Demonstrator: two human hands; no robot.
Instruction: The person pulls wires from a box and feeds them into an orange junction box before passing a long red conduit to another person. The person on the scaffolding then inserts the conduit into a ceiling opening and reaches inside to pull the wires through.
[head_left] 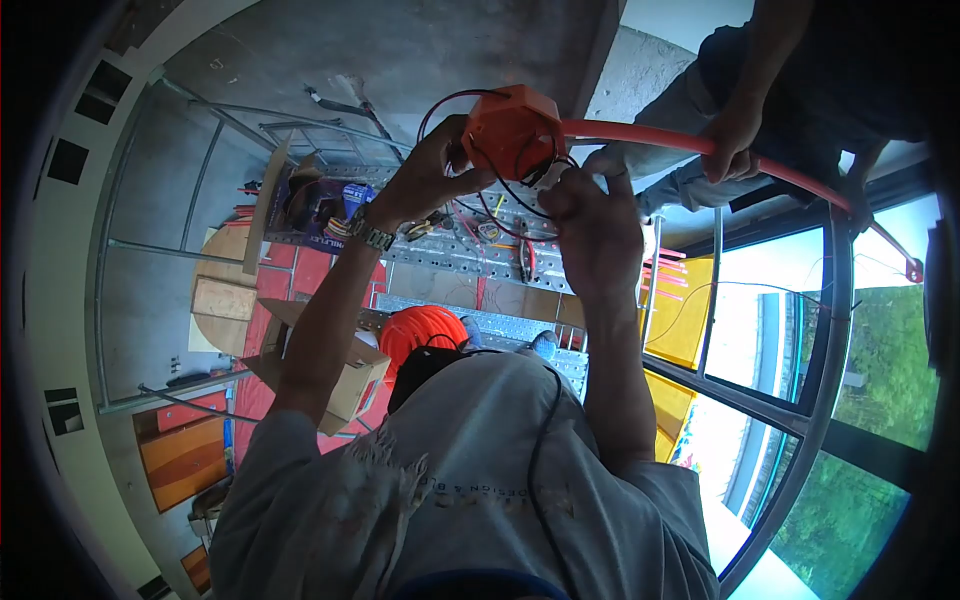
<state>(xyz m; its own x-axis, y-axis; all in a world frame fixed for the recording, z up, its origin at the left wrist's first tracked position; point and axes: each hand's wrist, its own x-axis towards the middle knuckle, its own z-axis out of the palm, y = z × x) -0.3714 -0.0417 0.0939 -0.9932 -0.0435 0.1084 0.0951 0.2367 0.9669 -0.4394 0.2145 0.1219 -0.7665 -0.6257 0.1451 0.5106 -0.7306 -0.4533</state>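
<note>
An orange octagonal junction box [515, 125] is held up in front of me, its open side facing me. Grasping its left side is my left hand [430, 180], with a metal watch on the wrist. Dark wires [508, 190] loop out of the box. My right hand [602, 225] is pinched at the box's lower right, where a wire meets the fingers. Beside those fingertips is a small white piece [552, 175]. An orange conduit [640, 134] runs right from the box, and a co-worker's hand [732, 145] grips it.
Below is a perforated metal scaffold platform [455, 255] with pliers [527, 262] and other small tools. A cardboard box [355, 385] and a round orange object [420, 330] sit lower down. Scaffold tubes [185, 250] stand left; large windows [770, 340] are at right.
</note>
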